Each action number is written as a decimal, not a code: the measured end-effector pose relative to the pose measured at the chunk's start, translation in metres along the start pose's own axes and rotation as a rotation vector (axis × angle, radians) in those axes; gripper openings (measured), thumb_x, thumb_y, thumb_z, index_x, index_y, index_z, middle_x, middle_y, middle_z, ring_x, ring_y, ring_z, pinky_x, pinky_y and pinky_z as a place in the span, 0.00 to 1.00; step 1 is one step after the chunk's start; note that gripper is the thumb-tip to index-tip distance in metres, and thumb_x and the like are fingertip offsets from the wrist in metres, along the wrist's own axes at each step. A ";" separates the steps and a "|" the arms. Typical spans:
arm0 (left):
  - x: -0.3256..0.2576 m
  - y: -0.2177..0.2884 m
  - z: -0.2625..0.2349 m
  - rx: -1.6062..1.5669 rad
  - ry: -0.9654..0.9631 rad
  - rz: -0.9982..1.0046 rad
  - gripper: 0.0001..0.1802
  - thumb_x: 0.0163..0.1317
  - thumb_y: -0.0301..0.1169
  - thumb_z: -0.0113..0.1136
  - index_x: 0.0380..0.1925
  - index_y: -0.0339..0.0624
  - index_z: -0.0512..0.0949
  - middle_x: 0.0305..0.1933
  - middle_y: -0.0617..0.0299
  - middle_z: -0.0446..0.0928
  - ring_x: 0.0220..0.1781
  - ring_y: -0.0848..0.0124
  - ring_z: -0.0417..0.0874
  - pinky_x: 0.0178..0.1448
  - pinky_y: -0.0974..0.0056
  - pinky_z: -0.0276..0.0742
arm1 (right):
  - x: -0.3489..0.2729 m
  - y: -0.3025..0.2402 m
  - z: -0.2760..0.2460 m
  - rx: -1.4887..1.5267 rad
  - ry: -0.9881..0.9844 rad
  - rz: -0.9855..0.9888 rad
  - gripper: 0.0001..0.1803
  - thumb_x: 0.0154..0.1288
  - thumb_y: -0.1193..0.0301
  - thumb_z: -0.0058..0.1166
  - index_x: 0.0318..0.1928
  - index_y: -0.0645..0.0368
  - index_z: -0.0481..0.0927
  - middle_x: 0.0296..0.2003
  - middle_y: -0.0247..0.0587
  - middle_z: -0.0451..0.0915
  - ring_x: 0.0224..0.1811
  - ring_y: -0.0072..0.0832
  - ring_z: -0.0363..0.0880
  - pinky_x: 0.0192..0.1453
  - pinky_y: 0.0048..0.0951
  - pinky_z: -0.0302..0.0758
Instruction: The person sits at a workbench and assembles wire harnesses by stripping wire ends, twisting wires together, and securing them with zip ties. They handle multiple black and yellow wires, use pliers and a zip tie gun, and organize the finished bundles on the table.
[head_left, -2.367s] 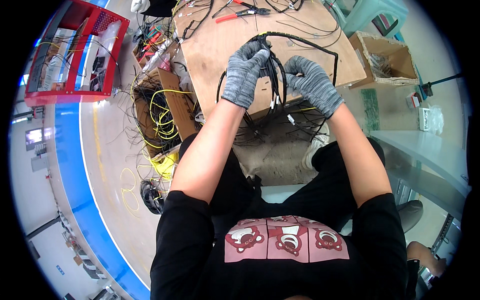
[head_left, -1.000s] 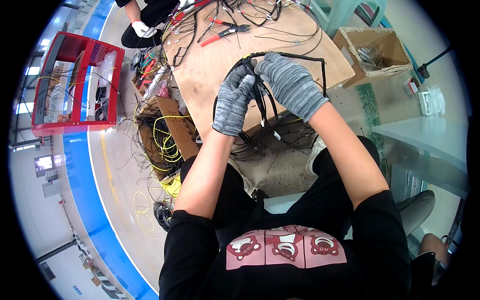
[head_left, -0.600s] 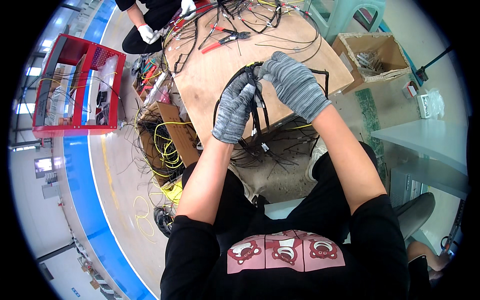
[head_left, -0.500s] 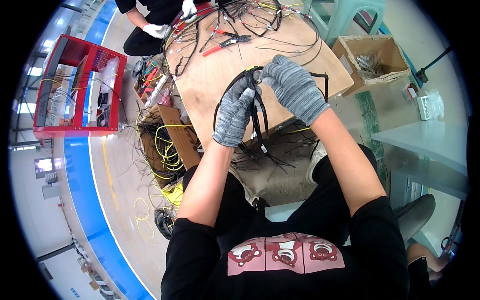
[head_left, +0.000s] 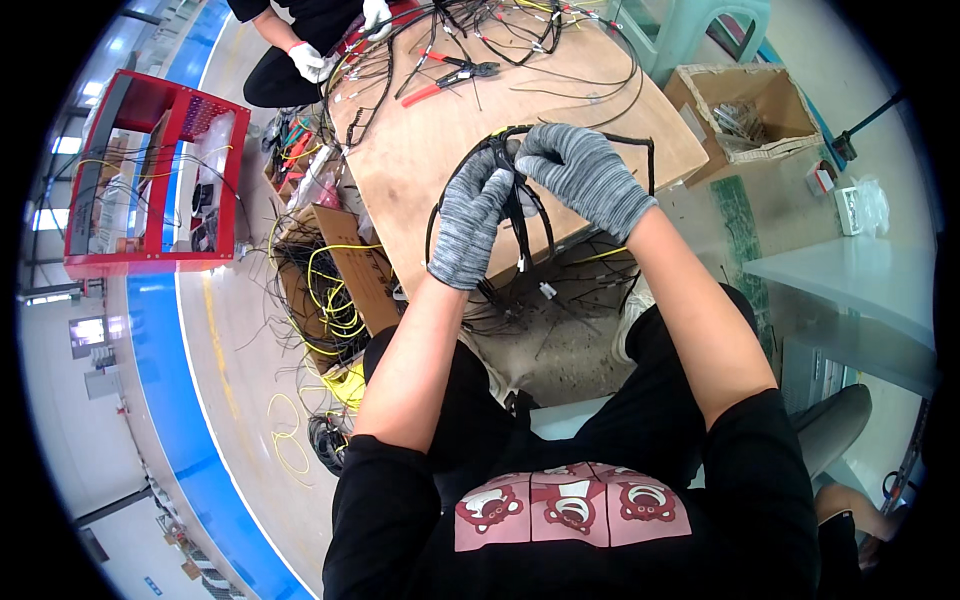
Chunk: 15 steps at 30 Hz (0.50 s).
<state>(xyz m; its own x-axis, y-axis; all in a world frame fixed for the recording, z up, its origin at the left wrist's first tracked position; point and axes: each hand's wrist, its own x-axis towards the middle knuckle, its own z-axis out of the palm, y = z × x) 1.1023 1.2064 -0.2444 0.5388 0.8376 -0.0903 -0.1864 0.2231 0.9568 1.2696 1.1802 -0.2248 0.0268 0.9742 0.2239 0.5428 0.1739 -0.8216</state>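
Observation:
A black wire harness (head_left: 521,232) hangs between my gloved hands above the near edge of the wooden table, its loose ends drooping toward the floor. My left hand (head_left: 470,217), in a grey knit glove, is closed around the bundle. Close beside it, my right hand (head_left: 578,178) pinches at the same bundle with fingertips together; exactly which strand it grips is hidden. One arm of the harness (head_left: 652,165) loops out to the right past my right hand. Red-handled pliers (head_left: 450,82) lie on the table beyond my hands.
More wire bundles (head_left: 520,40) cover the far side of the wooden table (head_left: 420,150). A person's white-gloved hand (head_left: 312,64) is at the far left. Left of the table stands a carton of wires (head_left: 325,290); an open cardboard box (head_left: 750,110) stands right. A red rack (head_left: 150,180) is farther left.
My right hand has come down and closer to my left hand on the bundle. The hanging strands have shifted. The other person's white-gloved hand has moved slightly.

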 end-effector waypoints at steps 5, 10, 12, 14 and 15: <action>0.001 0.002 0.000 0.149 0.030 -0.012 0.20 0.65 0.34 0.52 0.56 0.40 0.70 0.39 0.67 0.74 0.36 0.78 0.77 0.41 0.70 0.78 | 0.003 0.000 -0.013 0.428 -0.210 0.430 0.13 0.62 0.67 0.51 0.38 0.66 0.79 0.26 0.44 0.79 0.26 0.30 0.79 0.30 0.28 0.76; -0.001 0.001 0.006 0.162 0.106 -0.044 0.18 0.64 0.27 0.52 0.53 0.36 0.71 0.38 0.66 0.76 0.33 0.80 0.76 0.34 0.75 0.75 | 0.002 0.002 -0.021 0.547 -0.328 0.385 0.08 0.62 0.73 0.52 0.37 0.66 0.80 0.24 0.40 0.79 0.22 0.24 0.80 0.25 0.22 0.78; -0.003 0.001 0.009 0.143 0.107 -0.029 0.18 0.64 0.27 0.52 0.54 0.36 0.70 0.39 0.65 0.76 0.33 0.79 0.77 0.34 0.75 0.76 | 0.001 0.005 -0.020 0.560 -0.355 0.386 0.09 0.59 0.72 0.58 0.37 0.65 0.80 0.24 0.40 0.80 0.22 0.22 0.79 0.26 0.22 0.78; -0.002 0.001 0.010 0.093 0.093 -0.034 0.19 0.65 0.28 0.51 0.56 0.37 0.69 0.40 0.64 0.76 0.33 0.79 0.77 0.34 0.74 0.77 | 0.001 0.008 -0.018 0.524 -0.399 0.374 0.11 0.57 0.70 0.61 0.37 0.65 0.80 0.24 0.40 0.81 0.22 0.22 0.78 0.26 0.22 0.77; -0.002 0.001 0.010 0.060 0.070 -0.013 0.19 0.65 0.28 0.50 0.56 0.37 0.68 0.40 0.64 0.76 0.33 0.78 0.77 0.34 0.74 0.77 | 0.001 0.009 -0.016 0.467 -0.378 0.359 0.12 0.54 0.68 0.63 0.35 0.64 0.81 0.23 0.40 0.81 0.21 0.22 0.77 0.27 0.23 0.77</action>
<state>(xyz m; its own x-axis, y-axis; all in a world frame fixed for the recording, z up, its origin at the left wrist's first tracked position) 1.1089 1.2003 -0.2404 0.4817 0.8681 -0.1199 -0.1293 0.2057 0.9700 1.2883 1.1805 -0.2233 -0.2028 0.9514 -0.2319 0.1355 -0.2073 -0.9688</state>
